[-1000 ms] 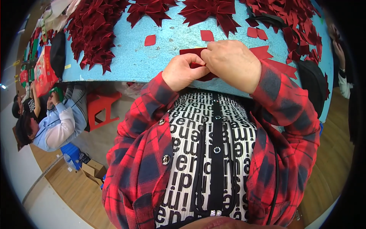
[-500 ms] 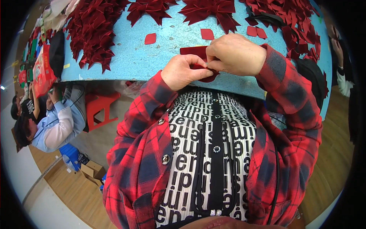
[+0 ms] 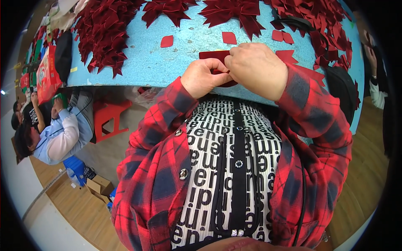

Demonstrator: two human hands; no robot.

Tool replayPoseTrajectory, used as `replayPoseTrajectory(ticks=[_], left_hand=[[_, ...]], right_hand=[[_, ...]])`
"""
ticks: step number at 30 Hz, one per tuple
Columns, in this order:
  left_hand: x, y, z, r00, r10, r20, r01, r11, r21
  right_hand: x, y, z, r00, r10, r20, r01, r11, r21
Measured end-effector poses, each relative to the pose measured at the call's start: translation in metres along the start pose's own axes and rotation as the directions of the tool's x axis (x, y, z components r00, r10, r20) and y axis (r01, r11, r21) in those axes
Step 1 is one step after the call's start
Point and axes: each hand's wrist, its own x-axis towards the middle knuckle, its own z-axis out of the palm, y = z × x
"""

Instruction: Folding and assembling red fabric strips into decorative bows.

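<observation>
At the near edge of the blue tabletop (image 3: 142,62), a dark red fabric piece (image 3: 211,55) is pinched between the thumb and fingers of the left hand (image 3: 205,78). The right hand (image 3: 258,69) is curled close against it, but its fingertips are hidden, so its grip cannot be told. That piece is judged unfinished. Beyond, small red squares (image 3: 167,41) are scattered loose; farther off, made-up bows (image 3: 232,14) are seen, and unassembled red strips (image 3: 331,31) are piled at right

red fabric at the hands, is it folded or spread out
Cannot tell: the left hand and right hand cover much of the red fabric; only a straight-edged part above and a bit below show.
</observation>
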Motion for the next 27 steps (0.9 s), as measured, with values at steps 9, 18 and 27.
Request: replayPoseTrajectory(ticks=[9,18,27], left_hand=[[0.003,0.014,-0.012,0.984,0.130,-0.120,-0.117,0.988,0.103],[-0.007,0.106,-0.033,0.877,0.359,-0.320,-0.359,0.931,0.063],[-0.039,0.205,-0.050,0.596,0.783,-0.178,-0.682,0.611,0.402]], right_hand=[[0.011,-0.033,-0.017,0.980,0.090,-0.177,-0.152,0.914,-0.376],[0.015,-0.068,-0.083,0.910,0.158,-0.383,-0.306,0.881,-0.362],[-0.013,-0.086,-0.135,0.905,0.137,-0.402,-0.134,0.990,0.038]])
